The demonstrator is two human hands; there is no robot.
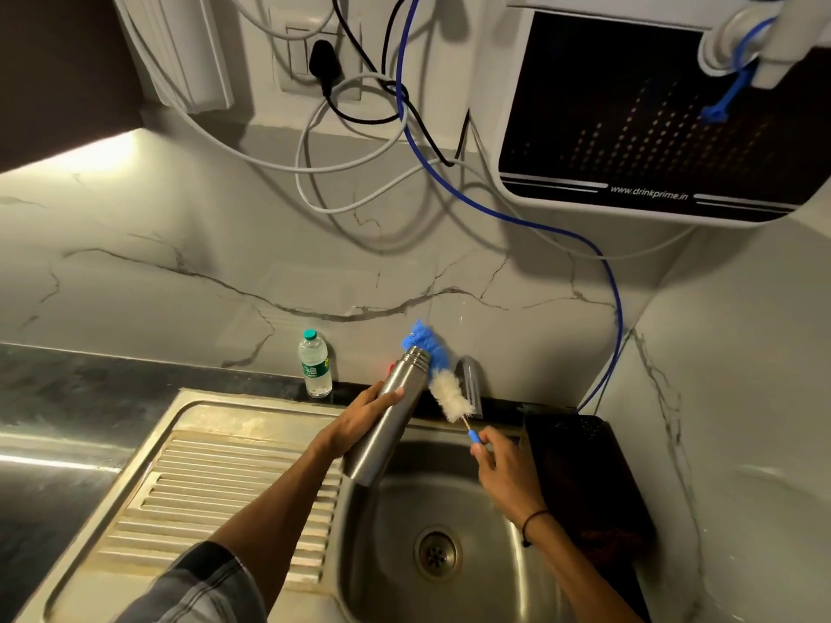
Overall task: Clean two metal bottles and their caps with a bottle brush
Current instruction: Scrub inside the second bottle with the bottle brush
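Note:
My left hand (366, 420) grips a steel bottle (386, 424) around its middle and holds it tilted over the sink basin (490, 541), its open neck pointing up and away. My right hand (499, 465) pinches the blue handle of a bottle brush (443, 379). The brush's white and blue bristles lie outside the bottle, right beside its neck, with the blue tip just past the mouth. A second metal piece (470, 379) stands behind the brush against the wall. I see no caps.
A ribbed steel drainboard (216, 487) lies left of the basin. A small plastic water bottle (314, 364) stands at the back edge. A dark rack (584, 478) sits right of the sink. A water purifier (652, 119) and loose cables hang on the wall above.

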